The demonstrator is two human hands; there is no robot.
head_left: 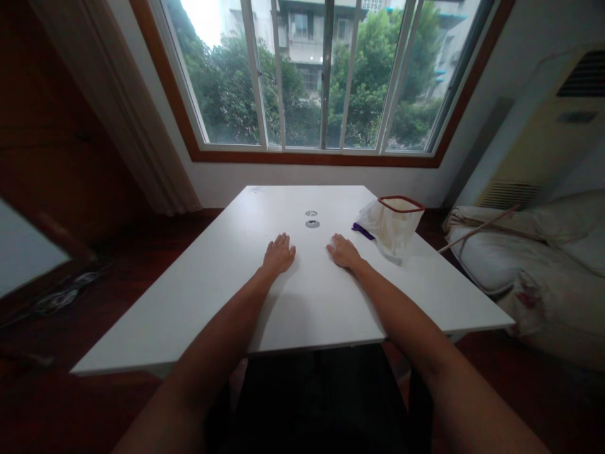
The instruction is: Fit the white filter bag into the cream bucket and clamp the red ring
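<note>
My left hand (279, 253) lies palm down on the white table (198, 302), fingers stretched forward, holding nothing. Palm down as well, my right hand (344, 251) rests a short way to its right with the fingers extended. Between and beyond the hands are two small round fittings or discs (312, 224), one behind the other. Nearest to my right hand, on its far right side, is a pale, thin-walled container or bag (394, 230) with a dark red squarish rim. A small purple thing (363, 231) lies against its left side; its kind is unclear.
Behind the table is a wide window (326, 82) with a wooden frame. A curtain (127, 113) hangs at the left. Large white sacks (501, 252) and a stick (477, 228) are at the right, below a tall floor-standing unit with vents (539, 126). Cables (59, 299) lie on the left floor.
</note>
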